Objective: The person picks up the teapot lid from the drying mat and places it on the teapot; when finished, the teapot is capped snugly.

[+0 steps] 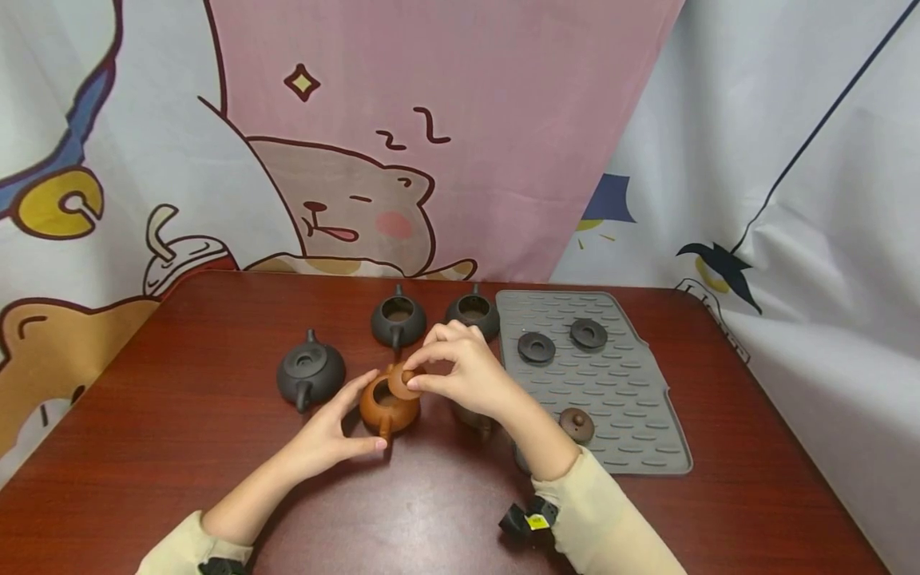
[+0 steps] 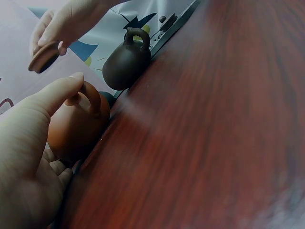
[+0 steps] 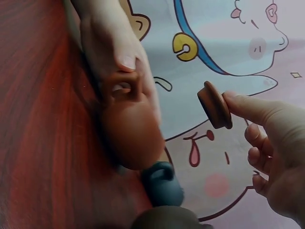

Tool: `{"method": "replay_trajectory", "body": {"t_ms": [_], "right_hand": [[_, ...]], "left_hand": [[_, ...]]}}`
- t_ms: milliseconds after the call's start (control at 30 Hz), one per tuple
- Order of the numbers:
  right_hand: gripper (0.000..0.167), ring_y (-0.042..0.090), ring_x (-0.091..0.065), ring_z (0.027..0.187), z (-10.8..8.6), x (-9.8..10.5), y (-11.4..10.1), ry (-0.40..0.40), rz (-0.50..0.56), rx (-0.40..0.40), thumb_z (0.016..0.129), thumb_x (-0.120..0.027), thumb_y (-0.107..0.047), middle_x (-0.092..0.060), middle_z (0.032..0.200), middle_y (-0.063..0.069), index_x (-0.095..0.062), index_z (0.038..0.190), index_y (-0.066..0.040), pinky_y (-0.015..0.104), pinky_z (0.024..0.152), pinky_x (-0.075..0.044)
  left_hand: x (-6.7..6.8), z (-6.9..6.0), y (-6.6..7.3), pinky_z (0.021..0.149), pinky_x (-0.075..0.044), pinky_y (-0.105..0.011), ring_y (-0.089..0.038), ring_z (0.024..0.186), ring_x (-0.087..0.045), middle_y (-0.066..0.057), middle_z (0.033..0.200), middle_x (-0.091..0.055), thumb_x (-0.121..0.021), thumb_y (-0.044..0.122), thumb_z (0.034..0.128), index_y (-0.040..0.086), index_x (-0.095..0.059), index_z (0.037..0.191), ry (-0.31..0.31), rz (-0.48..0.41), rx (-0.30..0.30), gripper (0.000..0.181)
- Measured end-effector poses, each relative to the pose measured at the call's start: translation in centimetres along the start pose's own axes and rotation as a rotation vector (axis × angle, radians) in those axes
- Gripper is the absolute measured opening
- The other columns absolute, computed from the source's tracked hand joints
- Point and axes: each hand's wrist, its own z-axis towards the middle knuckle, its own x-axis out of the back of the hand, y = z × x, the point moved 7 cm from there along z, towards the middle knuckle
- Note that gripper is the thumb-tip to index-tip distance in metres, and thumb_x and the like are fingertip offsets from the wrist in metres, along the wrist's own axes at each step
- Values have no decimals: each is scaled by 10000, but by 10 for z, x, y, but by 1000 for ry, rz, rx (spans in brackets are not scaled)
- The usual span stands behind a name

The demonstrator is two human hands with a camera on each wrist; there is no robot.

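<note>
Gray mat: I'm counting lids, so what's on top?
Two dark lids and one brown lid lie on the gray mat. The right forearm hides its near left part; anything there cannot be seen.

A dark red, wood-grained counter is backed by a white-and-pink curtain, on which a sleeping cartoon bear, a yellow bell and a four-pointed star are printed. Soft folds are formed in the white cloth at right, and a pale glare is cast on the counter's near side.
</note>
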Motion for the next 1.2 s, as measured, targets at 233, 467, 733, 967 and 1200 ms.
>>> {"method": "replay_trajectory", "body": {"t_ms": [233,467,733,967,1200], "right_hand": [[184,61,-440,838,5,-16,6,-39,-52,-47,742,-827,-266,-552,859,-126,-768,911,-225,344,798,-313],[184,56,-455,861,9,-30,10,-66,-89,-70,745,-823,-293,-558,854,-129,-771,913,-236,324,786,-317],[193,64,-440,817,8,-42,17,-91,-92,-108,757,-813,-296,-558,854,-126,-770,933,-229,319,772,-312],[194,112,-460,801,6,-51,23,-90,-65,-126,753,-810,-312,-572,856,-115,-765,925,-236,316,758,-300],[185,86,-438,771,5,-57,27,-90,-59,-141,757,-804,-320,-594,857,-79,-762,920,-241,314,744,-300]], "left_hand": [[1,0,0,1042,-239,-580,-358,1349,-312,-105,1506,-317,-816,263,776,101,-296,1493,-7,-1,6,900],[2,1,1,1039,-252,-574,-366,1338,-328,-127,1491,-332,-812,256,780,108,-304,1488,0,12,-2,884],[2,0,1,1034,-260,-576,-373,1330,-339,-135,1487,-337,-815,268,776,112,-306,1488,3,20,8,888],[1,0,0,1036,-260,-573,-380,1323,-349,-139,1490,-332,-819,268,772,97,-307,1487,5,20,11,896],[1,0,1,1036,-265,-565,-386,1317,-354,-145,1487,-336,-822,252,768,92,-312,1484,7,17,-1,893]]}}
